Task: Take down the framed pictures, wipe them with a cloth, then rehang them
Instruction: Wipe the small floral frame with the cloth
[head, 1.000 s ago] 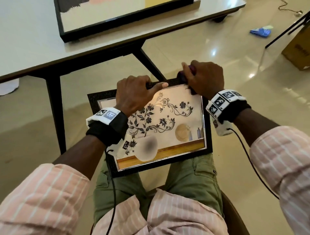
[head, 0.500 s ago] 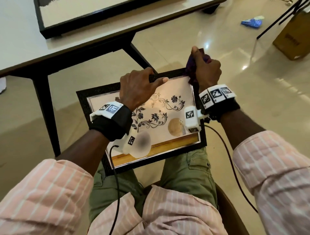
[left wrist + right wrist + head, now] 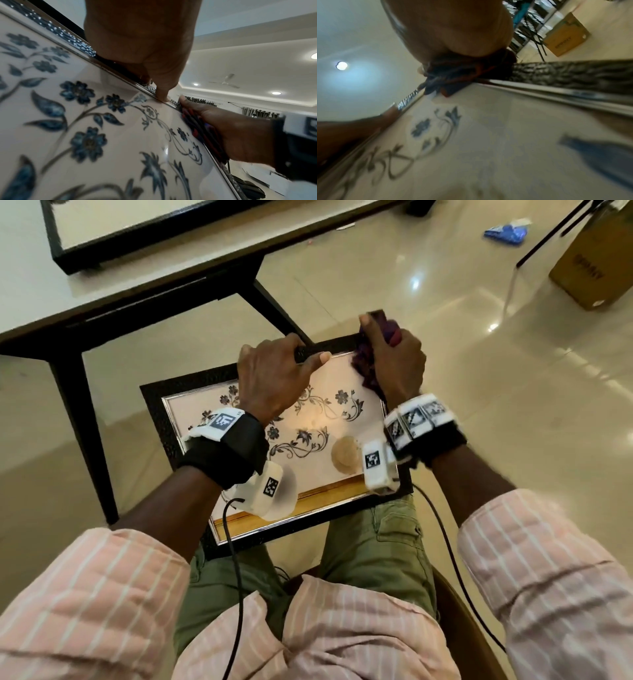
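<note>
A black-framed floral picture (image 3: 325,419) lies tilted on my lap, its glass facing up. My left hand (image 3: 274,371) grips the top edge of the frame, fingers curled over it and thumb on the glass (image 3: 161,94). My right hand (image 3: 394,361) holds a bunched dark purple cloth (image 3: 366,364) against the frame's top right corner. In the right wrist view the cloth (image 3: 462,75) sits pressed where the glass meets the black frame edge (image 3: 573,75). In the left wrist view the right hand (image 3: 231,132) lies along the right side of the frame.
A table (image 3: 144,278) stands just ahead with a second, larger black-framed picture (image 3: 113,237) lying on it; its black legs (image 3: 82,412) come close to my knees. A cardboard box (image 3: 589,268) and a blue item (image 3: 507,232) sit on the tiled floor at right.
My right hand with the cloth has moved from the top edge to the top right corner and turned along the right side. The left hand keeps its grip.
</note>
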